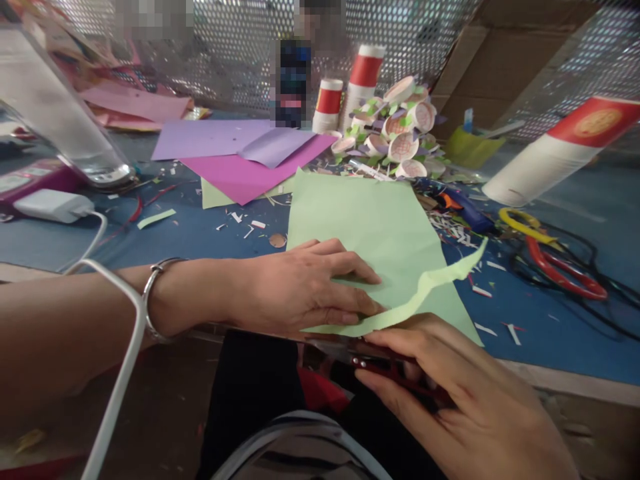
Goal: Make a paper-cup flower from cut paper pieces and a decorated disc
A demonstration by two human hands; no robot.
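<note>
A light green sheet of paper [360,213] lies at the near edge of the table. My left hand [305,287] presses flat on it, fingers stretched out. Along the sheet's near edge, a thin green paper strip [425,283] curls up, partly separated from the sheet. Just below that edge, my right hand [470,387] is closed around a knife [385,368] with a dark red, riveted handle. Its blade points left beneath the paper's edge, blurred and partly hidden.
Purple paper [205,138] and magenta paper [260,175] lie behind. Further right stand clustered paper cups [403,147], tilted stacked cups [555,153] and scissors [565,267]. A white cable [125,347] crosses my left forearm. A glass [70,113] stands left; paper scraps litter the blue tabletop.
</note>
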